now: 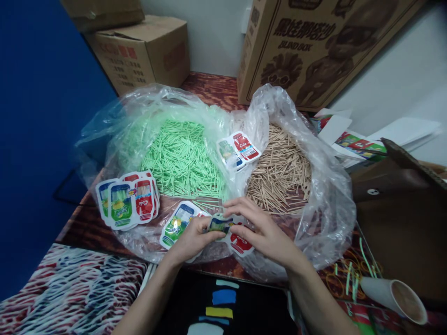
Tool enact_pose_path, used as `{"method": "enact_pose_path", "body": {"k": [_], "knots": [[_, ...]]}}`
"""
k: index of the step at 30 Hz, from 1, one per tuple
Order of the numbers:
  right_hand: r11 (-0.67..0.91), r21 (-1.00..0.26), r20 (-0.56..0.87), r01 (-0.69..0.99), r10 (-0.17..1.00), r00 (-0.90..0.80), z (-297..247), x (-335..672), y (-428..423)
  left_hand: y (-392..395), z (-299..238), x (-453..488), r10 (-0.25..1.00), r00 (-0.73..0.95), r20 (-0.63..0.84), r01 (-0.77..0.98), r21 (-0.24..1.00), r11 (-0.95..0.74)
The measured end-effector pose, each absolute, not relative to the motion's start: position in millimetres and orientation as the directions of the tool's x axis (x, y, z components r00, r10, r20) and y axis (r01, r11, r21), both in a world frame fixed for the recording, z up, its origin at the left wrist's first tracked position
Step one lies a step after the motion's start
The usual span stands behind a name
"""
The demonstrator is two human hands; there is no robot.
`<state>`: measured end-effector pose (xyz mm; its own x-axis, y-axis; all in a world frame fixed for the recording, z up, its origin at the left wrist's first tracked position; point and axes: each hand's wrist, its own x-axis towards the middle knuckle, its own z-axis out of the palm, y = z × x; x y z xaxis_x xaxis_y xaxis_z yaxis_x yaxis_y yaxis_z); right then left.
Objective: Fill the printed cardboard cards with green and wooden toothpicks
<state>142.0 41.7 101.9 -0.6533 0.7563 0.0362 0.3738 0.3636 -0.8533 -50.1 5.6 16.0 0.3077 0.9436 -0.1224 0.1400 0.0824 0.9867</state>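
Observation:
My left hand and my right hand meet at the front of the table, both pinching a small printed packet held between them. Under the hands lie more flat packets, one green and blue, one red. A clear plastic bag behind holds a heap of green sticks. Beside it a second clear bag holds tan wooden sticks. A fanned stack of packets lies at the left, and two more packets sit between the heaps.
Cardboard boxes stand at the back left and a large printed box at the back right. A paper cup lies on its side at the right, near rubber bands and loose green sticks. Papers lie at the right.

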Motion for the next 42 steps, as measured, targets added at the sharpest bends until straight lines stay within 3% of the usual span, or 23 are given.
{"method": "enact_pose_path", "body": {"k": [9, 21, 25, 28, 31, 38, 42], "knots": [[0.451, -0.787, 0.0, 0.422, 0.683, -0.73, 96.9, 136.8, 39.6, 4.5, 18.2, -48.5, 0.938, 0.341, -0.056, 0.165, 0.986, -0.001], [0.419, -0.81, 0.03, 0.411, 0.73, -0.683, 102.7, 134.2, 33.1, 7.1, 32.2, -46.1, 0.954, 0.3, -0.005, 0.218, 0.974, -0.063], [0.371, -0.867, 0.08, 0.333, 0.763, -0.642, 101.1, 140.3, 29.5, 10.7, 36.3, -40.5, 0.937, 0.35, 0.001, 0.2, 0.977, -0.076], [0.368, -0.852, 0.057, 0.372, 0.772, -0.633, 102.2, 148.7, 28.4, 14.0, 41.6, -32.6, 0.914, 0.406, 0.005, 0.198, 0.976, -0.094], [0.349, -0.845, 0.042, 0.405, 0.799, -0.6, 106.2, 158.4, 25.5, 15.8, 45.8, -26.3, 0.909, 0.417, -0.025, 0.186, 0.981, -0.058], [0.123, -0.83, -0.04, 0.545, 0.96, -0.277, 93.7, 165.1, 11.5, 19.9, 44.3, -26.9, 0.895, 0.405, -0.189, 0.095, 0.982, 0.165], [0.146, -0.78, -0.055, 0.608, 0.952, -0.3, 76.9, 162.5, 10.9, 20.3, 42.8, -28.8, 0.877, 0.415, -0.242, 0.098, 0.97, 0.221]]}}
